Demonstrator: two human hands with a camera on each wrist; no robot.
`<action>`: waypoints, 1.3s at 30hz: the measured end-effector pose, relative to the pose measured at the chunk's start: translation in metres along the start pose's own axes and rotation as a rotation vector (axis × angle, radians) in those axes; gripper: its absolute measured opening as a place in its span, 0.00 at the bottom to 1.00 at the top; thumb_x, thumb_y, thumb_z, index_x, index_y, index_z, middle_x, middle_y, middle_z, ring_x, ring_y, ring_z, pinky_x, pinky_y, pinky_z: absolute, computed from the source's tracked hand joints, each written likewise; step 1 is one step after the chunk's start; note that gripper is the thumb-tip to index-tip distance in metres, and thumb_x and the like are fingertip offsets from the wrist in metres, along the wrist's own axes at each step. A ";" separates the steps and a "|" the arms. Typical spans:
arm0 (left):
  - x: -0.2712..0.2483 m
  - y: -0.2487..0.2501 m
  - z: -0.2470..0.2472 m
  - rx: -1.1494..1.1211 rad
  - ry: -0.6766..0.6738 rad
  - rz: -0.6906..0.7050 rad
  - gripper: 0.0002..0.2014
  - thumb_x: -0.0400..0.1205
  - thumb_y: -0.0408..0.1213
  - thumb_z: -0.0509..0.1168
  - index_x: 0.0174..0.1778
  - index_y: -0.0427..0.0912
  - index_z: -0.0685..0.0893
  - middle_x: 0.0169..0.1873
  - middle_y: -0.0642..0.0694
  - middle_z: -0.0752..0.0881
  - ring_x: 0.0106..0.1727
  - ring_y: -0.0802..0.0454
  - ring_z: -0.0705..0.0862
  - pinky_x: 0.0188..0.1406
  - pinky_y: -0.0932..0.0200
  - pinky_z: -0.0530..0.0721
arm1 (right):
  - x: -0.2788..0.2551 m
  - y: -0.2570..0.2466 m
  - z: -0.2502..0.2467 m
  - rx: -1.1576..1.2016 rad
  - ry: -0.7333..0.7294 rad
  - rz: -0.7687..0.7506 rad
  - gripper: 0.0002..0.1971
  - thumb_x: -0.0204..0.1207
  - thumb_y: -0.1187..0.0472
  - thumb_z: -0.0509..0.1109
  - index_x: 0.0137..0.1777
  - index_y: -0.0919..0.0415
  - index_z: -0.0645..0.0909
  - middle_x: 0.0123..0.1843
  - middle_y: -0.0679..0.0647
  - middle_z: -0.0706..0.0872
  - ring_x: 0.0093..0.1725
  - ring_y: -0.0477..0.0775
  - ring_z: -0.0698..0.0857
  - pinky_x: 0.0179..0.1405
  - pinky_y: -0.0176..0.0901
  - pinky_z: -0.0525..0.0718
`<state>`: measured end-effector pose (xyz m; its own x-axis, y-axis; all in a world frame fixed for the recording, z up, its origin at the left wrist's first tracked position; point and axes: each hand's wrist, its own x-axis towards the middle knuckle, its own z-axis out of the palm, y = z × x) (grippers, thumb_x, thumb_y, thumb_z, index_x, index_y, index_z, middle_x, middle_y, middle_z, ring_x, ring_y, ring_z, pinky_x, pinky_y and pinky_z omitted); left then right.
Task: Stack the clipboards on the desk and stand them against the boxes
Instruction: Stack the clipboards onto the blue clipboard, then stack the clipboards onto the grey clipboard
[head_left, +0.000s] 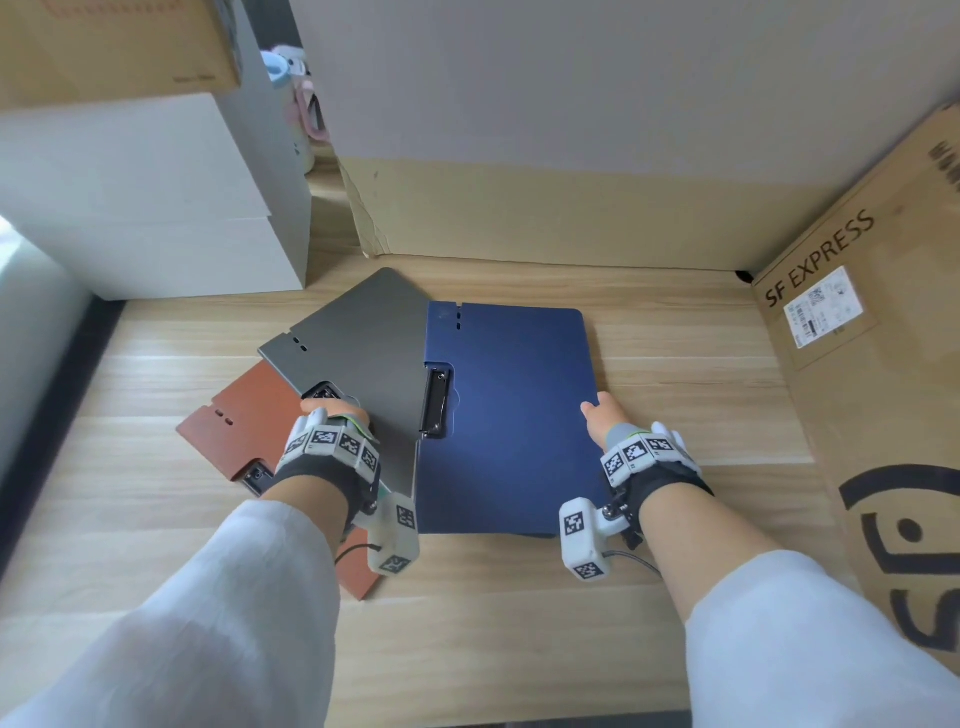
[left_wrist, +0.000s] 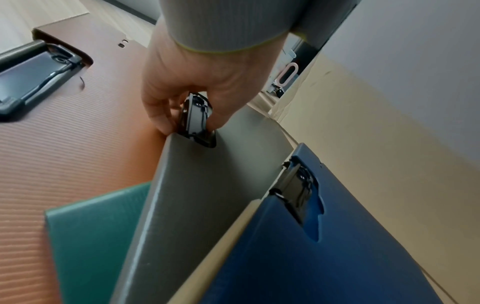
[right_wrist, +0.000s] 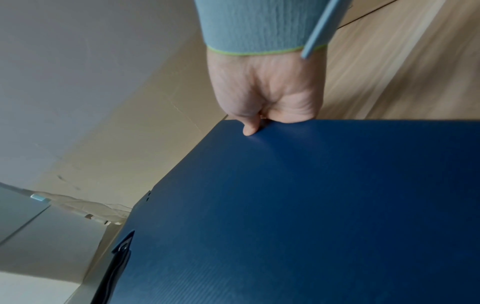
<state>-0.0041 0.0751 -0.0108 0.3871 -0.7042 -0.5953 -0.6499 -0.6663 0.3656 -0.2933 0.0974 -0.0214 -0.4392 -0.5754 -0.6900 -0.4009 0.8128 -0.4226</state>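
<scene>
On the wooden desk (head_left: 675, 374), a blue clipboard (head_left: 509, 415) lies flat near the back edge, overlapping a grey clipboard (head_left: 363, 338) that rests on a reddish-brown one (head_left: 249, 415). The left hand (head_left: 332, 415) grips the grey board's clip; the right hand (head_left: 605, 418) holds the blue board's right edge. Cardboard boxes (head_left: 571, 218) stand behind.

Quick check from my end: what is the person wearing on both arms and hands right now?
Both arms are in loose white sleeves. The left hand and right hand each show a grey knit cuff edged in yellow-green, under a black wrist strap ringed with white blocks carrying black-and-white square markers. A white marker-tagged camera unit hangs from each wrist, trailing a thin dark cable.
</scene>
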 end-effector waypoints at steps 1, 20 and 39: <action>0.001 0.000 0.000 -0.021 0.055 -0.023 0.25 0.86 0.42 0.53 0.78 0.36 0.63 0.78 0.37 0.69 0.78 0.41 0.67 0.71 0.55 0.69 | 0.001 0.000 0.000 0.022 0.016 -0.003 0.25 0.86 0.61 0.48 0.83 0.62 0.52 0.83 0.57 0.61 0.81 0.61 0.63 0.76 0.48 0.63; 0.072 -0.006 -0.082 0.010 0.158 0.137 0.21 0.82 0.29 0.59 0.70 0.23 0.67 0.65 0.22 0.78 0.66 0.28 0.78 0.65 0.39 0.73 | 0.007 0.036 -0.020 0.076 0.076 0.025 0.24 0.85 0.64 0.52 0.80 0.67 0.59 0.80 0.64 0.67 0.78 0.64 0.68 0.73 0.48 0.68; -0.013 0.064 0.058 0.143 -0.088 0.281 0.24 0.80 0.32 0.63 0.71 0.29 0.67 0.71 0.29 0.74 0.71 0.32 0.75 0.70 0.43 0.73 | 0.024 0.044 -0.017 0.187 -0.153 0.044 0.28 0.82 0.57 0.56 0.76 0.76 0.62 0.68 0.67 0.80 0.68 0.76 0.78 0.70 0.55 0.75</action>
<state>-0.0888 0.0561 -0.0212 0.1253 -0.8273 -0.5475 -0.8112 -0.4032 0.4236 -0.3351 0.1177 -0.0463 -0.3205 -0.5299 -0.7852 -0.2222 0.8478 -0.4815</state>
